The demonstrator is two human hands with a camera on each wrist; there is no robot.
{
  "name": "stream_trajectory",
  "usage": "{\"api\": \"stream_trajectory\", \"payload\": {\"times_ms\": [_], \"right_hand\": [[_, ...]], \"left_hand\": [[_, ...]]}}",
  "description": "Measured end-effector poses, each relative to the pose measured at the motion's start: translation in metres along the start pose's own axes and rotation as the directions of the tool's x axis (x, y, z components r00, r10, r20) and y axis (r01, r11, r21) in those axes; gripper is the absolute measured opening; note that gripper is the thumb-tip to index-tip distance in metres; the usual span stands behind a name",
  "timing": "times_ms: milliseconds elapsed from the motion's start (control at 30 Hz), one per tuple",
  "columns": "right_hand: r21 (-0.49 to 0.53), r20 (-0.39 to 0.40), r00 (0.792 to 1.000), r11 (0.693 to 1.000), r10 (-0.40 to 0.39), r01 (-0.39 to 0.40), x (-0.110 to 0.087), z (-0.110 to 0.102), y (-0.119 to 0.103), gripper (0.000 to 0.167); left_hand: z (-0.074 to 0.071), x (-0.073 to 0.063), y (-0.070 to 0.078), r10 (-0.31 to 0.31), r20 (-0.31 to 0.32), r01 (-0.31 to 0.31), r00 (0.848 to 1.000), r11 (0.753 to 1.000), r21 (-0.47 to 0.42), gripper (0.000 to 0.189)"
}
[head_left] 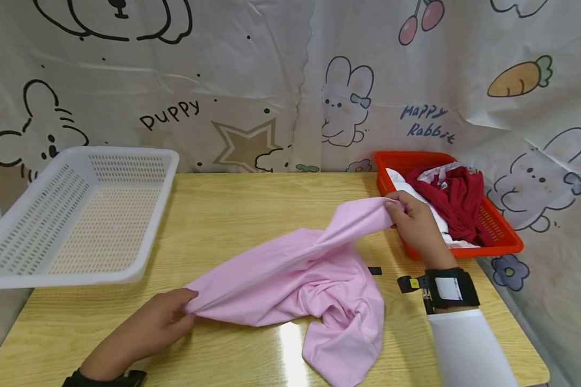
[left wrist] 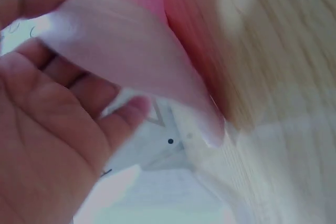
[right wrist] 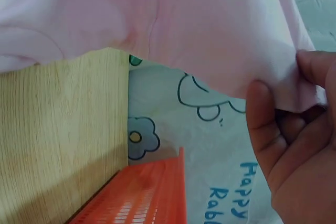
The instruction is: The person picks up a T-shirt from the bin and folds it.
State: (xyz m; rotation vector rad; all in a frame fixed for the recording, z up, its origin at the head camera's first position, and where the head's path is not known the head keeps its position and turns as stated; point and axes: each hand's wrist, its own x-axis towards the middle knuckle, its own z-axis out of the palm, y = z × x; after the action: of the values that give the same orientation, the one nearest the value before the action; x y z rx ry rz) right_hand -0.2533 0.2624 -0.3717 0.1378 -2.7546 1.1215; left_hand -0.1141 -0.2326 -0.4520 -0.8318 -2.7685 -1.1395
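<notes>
A pink cloth garment [head_left: 290,279] stretches between the two hands, its middle and lower part bunched on the wooden table. At its left end, the left hand [head_left: 157,325] pinches a corner; in the left wrist view the thumb and fingers grip the garment's edge [left wrist: 121,45]. The right hand [head_left: 418,228] holds the other end raised, beside the red basket. Seen from the right wrist, fingers and thumb pinch a narrow end of the pink fabric [right wrist: 220,30], which hangs above the table. Folds hide the garment's full shape.
A white plastic basket [head_left: 162,215] stands at the left of the table [head_left: 252,199]. At the back right, a red basket [head_left: 505,244] holds dark red clothing [head_left: 457,199] and white cloth [head_left: 399,183]. A small black piece [head_left: 375,271] lies on the table. A printed curtain hangs behind.
</notes>
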Motion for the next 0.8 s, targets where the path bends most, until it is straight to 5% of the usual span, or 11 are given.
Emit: {"api": "stream_trajectory", "payload": {"times_ms": [267,433,567,667,733,800], "right_hand": [[0.044,-0.141,0.988,0.997,0.063,-0.058,-0.001,-0.02,-0.006,0.041],[0.02,-0.217,0.973,0.997,0.077,-0.074,-0.006,-0.037,-0.012,0.045],[0.017,-0.239,0.966,0.995,0.1,-0.099,-0.01,-0.048,-0.02,0.048],[0.016,-0.226,0.967,0.993,0.12,-0.119,-0.006,-0.052,-0.025,0.051],[-0.002,-0.201,0.971,0.991,0.13,-0.133,0.001,-0.052,-0.025,0.053],[-0.029,-0.156,0.978,0.989,0.14,-0.146,0.012,-0.049,-0.023,0.053]], "left_hand": [[-0.026,-0.009,0.014,-0.041,0.038,0.044,0.998,0.995,-0.095,0.016],[-0.07,-0.023,0.024,-0.019,0.18,0.053,0.983,0.982,-0.183,0.018],[-0.105,-0.027,0.039,-0.011,0.135,0.038,0.991,0.98,-0.196,0.025],[-0.128,-0.01,0.057,-0.148,0.051,0.152,0.988,0.983,-0.106,0.014],[-0.14,0.014,0.067,-0.254,-0.005,0.254,0.967,0.967,0.01,0.012],[-0.144,0.045,0.068,-0.274,-0.086,0.285,0.958,0.946,0.154,0.019]]}}
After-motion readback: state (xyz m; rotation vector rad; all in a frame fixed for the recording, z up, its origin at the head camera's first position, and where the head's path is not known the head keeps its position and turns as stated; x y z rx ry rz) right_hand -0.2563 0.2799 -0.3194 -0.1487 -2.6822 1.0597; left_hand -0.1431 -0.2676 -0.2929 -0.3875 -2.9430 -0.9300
